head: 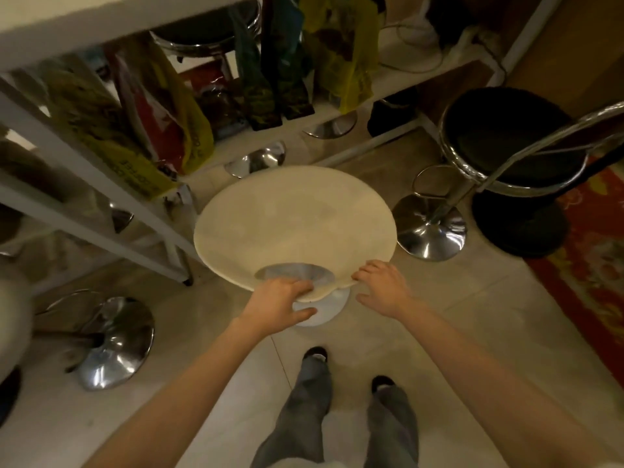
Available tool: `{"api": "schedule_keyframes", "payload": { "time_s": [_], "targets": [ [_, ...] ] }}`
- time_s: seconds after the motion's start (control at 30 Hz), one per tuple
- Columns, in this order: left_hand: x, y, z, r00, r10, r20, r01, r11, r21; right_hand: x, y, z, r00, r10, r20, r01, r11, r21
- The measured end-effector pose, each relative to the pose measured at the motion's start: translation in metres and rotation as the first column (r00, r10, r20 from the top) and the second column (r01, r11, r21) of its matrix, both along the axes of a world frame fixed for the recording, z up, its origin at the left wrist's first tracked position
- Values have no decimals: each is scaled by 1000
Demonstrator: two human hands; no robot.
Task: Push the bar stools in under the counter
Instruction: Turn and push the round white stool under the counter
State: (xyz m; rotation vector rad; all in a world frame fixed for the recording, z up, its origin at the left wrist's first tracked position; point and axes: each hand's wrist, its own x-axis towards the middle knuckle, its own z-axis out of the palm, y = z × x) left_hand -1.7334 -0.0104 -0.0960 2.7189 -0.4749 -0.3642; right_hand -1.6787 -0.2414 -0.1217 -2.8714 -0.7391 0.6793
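1. Far left: a chrome stool base (116, 342) stands on the floor (439, 332) in front of the white shelf frame (101, 194); its seat is cut off by the frame edge, so I cannot tell how far in it is.
2. Hanging bags (162, 119) fill the space under the table (84, 18), leaving little room for stools. One dark stool (202, 32) already sits behind them, tucked in.
3. Centre: cream round-seat stool (293, 224) stands just outside the frame, seat tipped toward the table, likely because it is being pushed from the near rim.
4. Left hand (283, 298) is closed around the near rim, fingers on top, thumb underneath; a grip for steering.
5. Right hand (383, 287) is open, fingertips resting on the rim edge, thumb free, holding nothing; it looks like a push or steadying contact.
6. Right: black stool (513, 146) with chrome backrest is well out from the table, beside the red rug (594, 251), not yet pushed in.
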Motion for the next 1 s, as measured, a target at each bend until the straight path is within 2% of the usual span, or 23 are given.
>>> {"api": "schedule_keyframes", "payload": {
  "time_s": [0.17,0.33,0.53,0.7,0.83,1.0],
  "targets": [
    [-4,-13,-5,984,179,24,-180,981,74,12,-9,-16,995,92,-35,-89,993,77],
    [-5,-24,-6,943,295,157,-312,945,95,22,-9,-25,983,176,-55,-168,977,128],
    [-8,-27,-12,920,267,286,-315,939,136,31,-4,-28,965,210,-158,-187,971,146],
    [-10,-24,-20,908,312,279,-358,924,131,31,3,-37,961,145,-235,-108,981,164],
    [-10,-21,-22,905,316,285,-355,930,98,30,2,-36,971,147,-191,-108,974,201],
    [1,-11,-26,920,316,231,-350,928,127,38,7,-35,972,156,-174,-120,973,199]
  ]
}}
